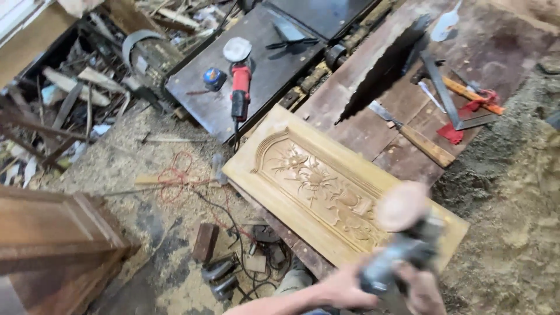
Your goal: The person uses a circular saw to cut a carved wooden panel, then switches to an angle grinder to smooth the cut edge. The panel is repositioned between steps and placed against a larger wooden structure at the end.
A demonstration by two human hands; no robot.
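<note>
- Both hands are gripping a grey sander, blurred, at the lower right; the left hand is wrapping its body and the right hand is closing its grip on the rear.
- The sander's round disc is hovering over the near end of the carved panel, which is lying across the tabletop.
- A tilted disc could gouge the floral relief, judging by how close they are.
- The panel's corner is overhanging the edge, so pressure might tip it.
- A saw blade is standing just beyond the panel, a hazard for a reaching arm.
- A red grinder is resting on a dark board, well apart.
</note>
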